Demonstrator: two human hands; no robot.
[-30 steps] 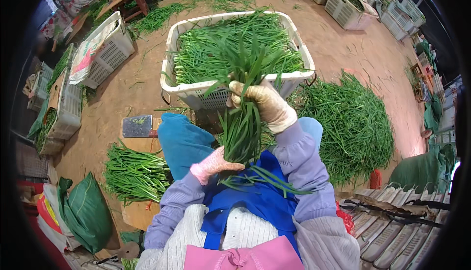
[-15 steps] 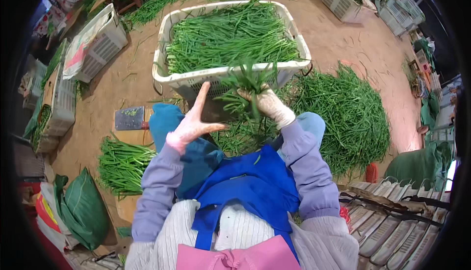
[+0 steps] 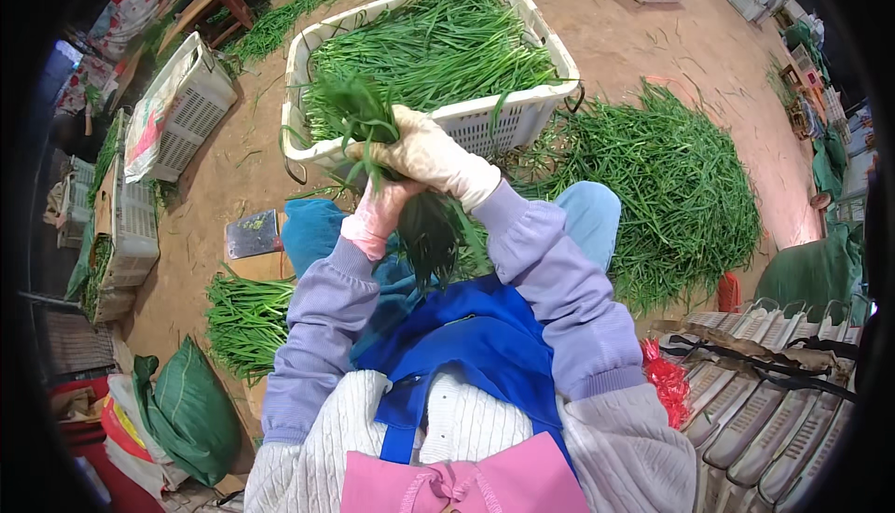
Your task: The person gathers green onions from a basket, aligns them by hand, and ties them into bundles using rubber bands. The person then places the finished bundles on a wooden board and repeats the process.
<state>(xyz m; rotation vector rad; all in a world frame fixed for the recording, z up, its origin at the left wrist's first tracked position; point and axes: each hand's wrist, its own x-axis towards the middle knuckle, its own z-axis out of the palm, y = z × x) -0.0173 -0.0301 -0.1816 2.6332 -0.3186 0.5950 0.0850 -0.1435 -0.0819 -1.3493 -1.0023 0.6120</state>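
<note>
Both hands are at one bunch of long green chives (image 3: 433, 235), in front of the crate's left part. My right hand (image 3: 427, 155), in a pale, soiled glove, wraps round it from above. Just below, my left hand (image 3: 375, 214) in a thin pinkish glove closes on the same bunch; its fingers are partly hidden. Leaves stick up past the right hand and hang down over my lap. Beyond stands a white plastic crate (image 3: 522, 105) filled with chives laid lengthwise. A large loose heap of chives (image 3: 671, 196) lies on the floor to the right.
On the left, a cleaver (image 3: 253, 234) rests at a wooden board, with a pile of chives (image 3: 248, 323) nearer me. A green sack (image 3: 194, 410) stands lower left. More crates (image 3: 191, 107) line the left side, and stacked white crates (image 3: 746, 438) lie lower right.
My right hand has carried the bunch leftward. The left hand, open before, has closed on it below the right. The view has turned slightly.
</note>
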